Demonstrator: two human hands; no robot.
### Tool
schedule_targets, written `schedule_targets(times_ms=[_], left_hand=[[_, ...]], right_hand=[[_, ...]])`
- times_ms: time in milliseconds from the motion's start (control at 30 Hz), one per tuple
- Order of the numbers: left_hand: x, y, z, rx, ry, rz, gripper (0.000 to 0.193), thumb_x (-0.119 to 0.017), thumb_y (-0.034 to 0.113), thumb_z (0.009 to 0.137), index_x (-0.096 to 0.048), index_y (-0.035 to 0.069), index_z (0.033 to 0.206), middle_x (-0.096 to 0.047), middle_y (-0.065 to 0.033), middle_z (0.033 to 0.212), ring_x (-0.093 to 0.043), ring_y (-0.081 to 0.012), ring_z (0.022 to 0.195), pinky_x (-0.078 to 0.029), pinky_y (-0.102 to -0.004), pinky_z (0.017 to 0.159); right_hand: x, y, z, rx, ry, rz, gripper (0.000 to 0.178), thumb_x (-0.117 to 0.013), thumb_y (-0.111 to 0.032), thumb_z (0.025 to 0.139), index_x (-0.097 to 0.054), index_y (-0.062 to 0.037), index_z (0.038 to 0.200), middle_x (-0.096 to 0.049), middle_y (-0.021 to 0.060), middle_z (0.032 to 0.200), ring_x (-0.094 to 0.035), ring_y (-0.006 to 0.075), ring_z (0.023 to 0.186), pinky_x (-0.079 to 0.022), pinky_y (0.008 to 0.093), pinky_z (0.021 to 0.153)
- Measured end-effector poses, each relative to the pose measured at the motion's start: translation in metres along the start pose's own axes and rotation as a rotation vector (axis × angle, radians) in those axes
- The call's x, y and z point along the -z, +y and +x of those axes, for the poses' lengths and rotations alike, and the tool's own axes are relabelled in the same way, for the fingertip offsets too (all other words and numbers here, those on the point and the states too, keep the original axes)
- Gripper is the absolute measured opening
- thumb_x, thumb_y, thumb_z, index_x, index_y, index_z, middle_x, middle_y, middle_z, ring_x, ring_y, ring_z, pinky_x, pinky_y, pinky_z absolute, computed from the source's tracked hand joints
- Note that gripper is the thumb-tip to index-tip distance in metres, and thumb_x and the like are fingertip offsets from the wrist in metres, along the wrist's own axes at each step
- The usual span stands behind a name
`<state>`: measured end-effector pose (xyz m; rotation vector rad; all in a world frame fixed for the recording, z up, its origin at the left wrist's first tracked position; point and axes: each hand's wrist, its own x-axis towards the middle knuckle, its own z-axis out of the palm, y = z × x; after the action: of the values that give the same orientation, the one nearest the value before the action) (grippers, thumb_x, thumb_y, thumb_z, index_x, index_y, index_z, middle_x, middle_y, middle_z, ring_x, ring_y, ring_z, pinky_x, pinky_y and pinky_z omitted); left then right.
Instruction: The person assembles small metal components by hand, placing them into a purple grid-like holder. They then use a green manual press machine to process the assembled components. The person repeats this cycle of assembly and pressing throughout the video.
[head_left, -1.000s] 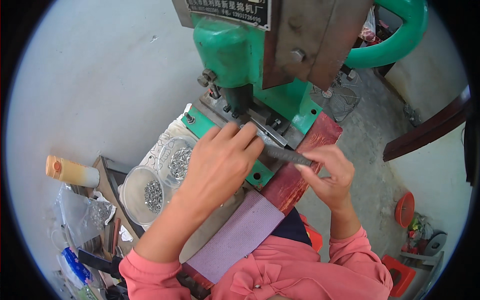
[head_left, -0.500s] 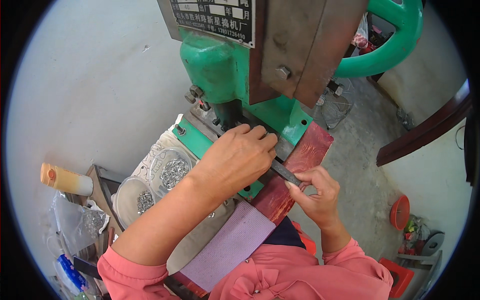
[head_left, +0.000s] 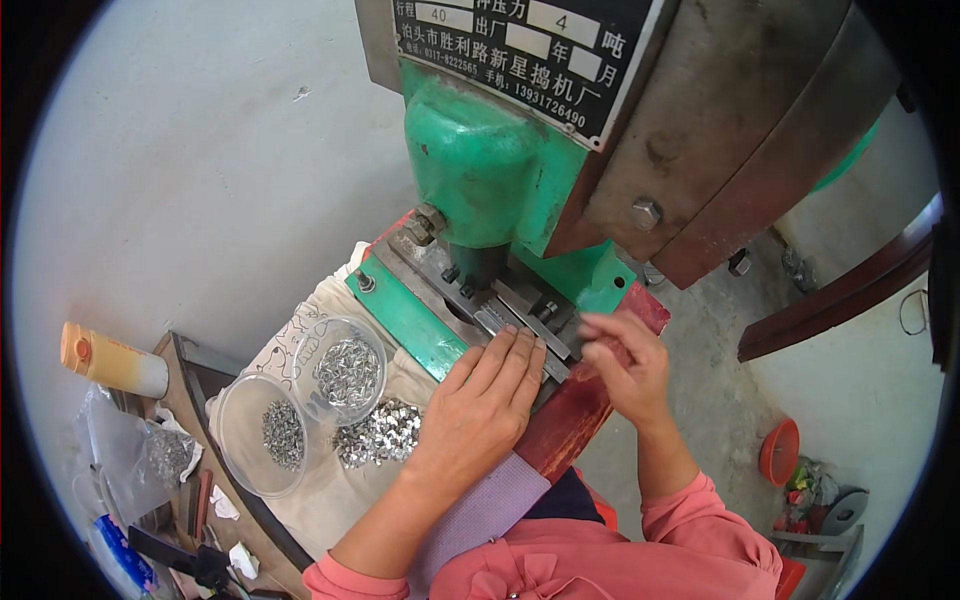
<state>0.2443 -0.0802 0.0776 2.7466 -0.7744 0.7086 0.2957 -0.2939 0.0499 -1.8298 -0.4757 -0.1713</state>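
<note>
"What lies left of the green press [head_left: 470,165]?"

"Two clear tubs [head_left: 240,435] holding small metal parts, then a loose heap of shiny metal pieces [head_left: 378,432]."

"And the left hand [head_left: 480,405]?"

"At the press's base, fingers straight and flat, grasping nothing, their tips on a metal strip [head_left: 556,370] there."

"The right hand [head_left: 632,375]?"

"Blurred, by the base's front right, fingers curled; whether they grip anything, I cannot tell."
</note>
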Motion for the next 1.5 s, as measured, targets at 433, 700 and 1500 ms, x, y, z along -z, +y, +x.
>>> schedule_targets(times_ms=[433,700,1500], left_hand=[[-0.02,0.012,-0.009,0.17,0.09,-0.147,0.048,-0.065,0.005,0.082,-0.062,0.004,0.13,-0.063,-0.0098,0.132,-0.06,-0.0261,0.122,-0.047,-0.0384,0.095],[-0.031,0.011,-0.015,0.249,0.237,-0.434,0.065,-0.077,0.0,0.072,-0.057,0.0,0.134,-0.058,-0.0184,0.136,-0.058,-0.0355,0.123,-0.044,-0.0415,0.105],[-0.048,0.01,-0.002,0.647,0.292,-0.57,0.096,-0.084,0.016,0.052,-0.038,-0.001,0.135,-0.044,-0.0226,0.137,-0.045,-0.0407,0.125,-0.038,-0.0469,0.108]], right_hand=[[-0.004,0.023,0.062,0.145,-0.359,-0.152,0.023,-0.061,-0.022,0.098,-0.066,-0.0002,0.102,-0.056,0.0139,0.105,-0.056,0.0292,0.101,-0.044,0.0372,0.091],[-0.007,0.021,0.065,0.179,-0.341,-0.155,0.027,-0.059,-0.025,0.101,-0.063,0.0021,0.098,-0.056,0.0144,0.096,-0.055,0.0287,0.095,-0.043,0.0378,0.088],[0.221,-0.081,0.168,0.489,0.724,-0.39,0.038,-0.054,-0.023,0.103,-0.053,0.0041,0.129,-0.06,0.0126,0.125,-0.059,0.0223,0.111,-0.048,0.0348,0.097]])
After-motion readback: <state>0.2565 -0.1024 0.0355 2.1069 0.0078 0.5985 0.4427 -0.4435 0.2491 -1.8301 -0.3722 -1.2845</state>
